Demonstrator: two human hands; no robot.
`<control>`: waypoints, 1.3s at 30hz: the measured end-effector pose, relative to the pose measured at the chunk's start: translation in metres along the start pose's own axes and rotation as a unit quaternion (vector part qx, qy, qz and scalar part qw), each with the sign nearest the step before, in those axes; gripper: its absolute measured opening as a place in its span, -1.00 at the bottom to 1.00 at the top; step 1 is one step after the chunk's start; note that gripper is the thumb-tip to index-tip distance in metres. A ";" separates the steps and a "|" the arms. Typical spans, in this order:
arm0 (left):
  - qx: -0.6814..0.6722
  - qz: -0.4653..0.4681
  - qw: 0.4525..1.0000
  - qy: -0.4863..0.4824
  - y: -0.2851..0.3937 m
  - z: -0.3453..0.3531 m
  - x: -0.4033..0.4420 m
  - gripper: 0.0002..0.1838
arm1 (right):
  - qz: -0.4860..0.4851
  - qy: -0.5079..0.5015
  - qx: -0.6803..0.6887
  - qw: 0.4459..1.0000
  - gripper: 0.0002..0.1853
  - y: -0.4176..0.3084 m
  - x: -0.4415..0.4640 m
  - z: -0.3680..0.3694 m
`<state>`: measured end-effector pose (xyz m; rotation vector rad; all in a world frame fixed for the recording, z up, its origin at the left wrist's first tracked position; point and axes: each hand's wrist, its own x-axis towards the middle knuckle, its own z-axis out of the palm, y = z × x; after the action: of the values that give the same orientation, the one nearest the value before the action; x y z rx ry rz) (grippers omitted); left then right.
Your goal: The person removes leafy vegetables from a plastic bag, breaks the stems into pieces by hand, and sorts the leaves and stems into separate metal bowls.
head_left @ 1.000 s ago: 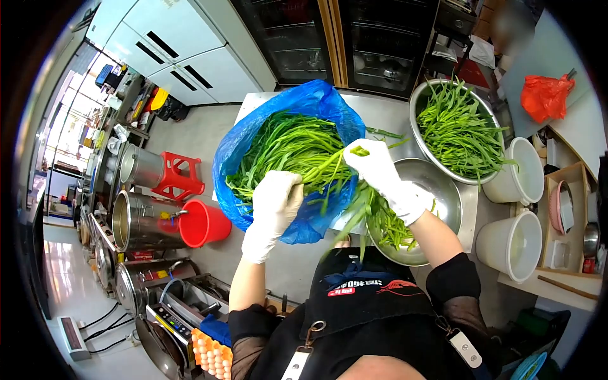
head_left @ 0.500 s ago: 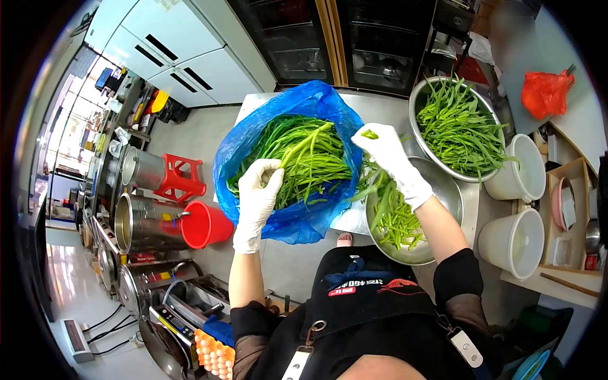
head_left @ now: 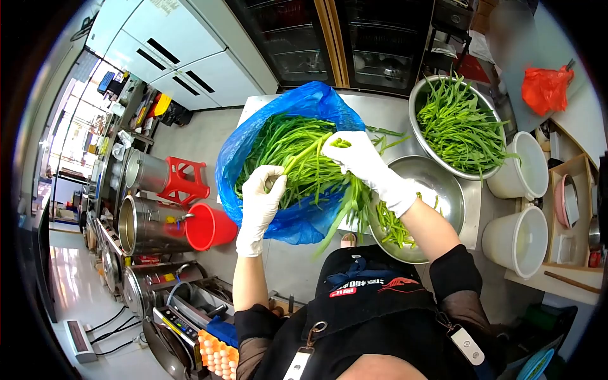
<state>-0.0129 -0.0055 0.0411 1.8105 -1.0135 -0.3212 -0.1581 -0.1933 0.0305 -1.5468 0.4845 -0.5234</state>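
A person wearing white gloves is working over an open blue plastic bag [head_left: 335, 107], which is sitting on a metal surface [head_left: 387, 113] and holding a heap of long leafy greens [head_left: 275, 142]. The left hand [head_left: 265, 190] is staying at the bag's near side, its thumb and fingers pinching the lower end of a long pale stem [head_left: 306, 154] lying across the heap. The right hand [head_left: 361, 158] is meeting the stem's upper end, its fingers curling around short green pieces [head_left: 341, 143], while a leafy bunch [head_left: 354, 206] is hanging below that hand, over the bag's right edge.

To the right, a shallow steel bowl [head_left: 446, 183] is holding short cut stems [head_left: 394, 228] in its left part. Just beyond it, a larger steel basin [head_left: 417, 98] is brimming with leafy pieces [head_left: 459, 130], some poking over the rim. Two white buckets [head_left: 532, 168] are standing further right. On the left, a red bucket [head_left: 218, 225] is resting near a red stool [head_left: 183, 180], and an orange tray [head_left: 204, 342] is carrying eggs [head_left: 220, 360].
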 end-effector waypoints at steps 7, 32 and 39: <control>0.011 -0.028 1.000 0.003 0.001 -0.005 -0.002 -0.88 | -0.108 0.088 -0.353 0.925 -0.86 0.032 0.004 -0.044; 0.184 0.261 0.946 0.046 0.001 0.046 -0.005 -0.78 | 0.122 -0.008 0.167 0.978 -0.87 0.019 0.005 -0.020; 0.000 -0.029 0.995 -0.091 0.036 0.025 0.033 -0.69 | 0.024 -0.054 0.033 0.998 -0.84 -0.001 0.006 0.004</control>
<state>-0.0265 -0.0520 0.0674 1.8375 -1.0862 -0.5304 -0.1513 -0.1937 0.0317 -1.4892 0.4163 -0.4134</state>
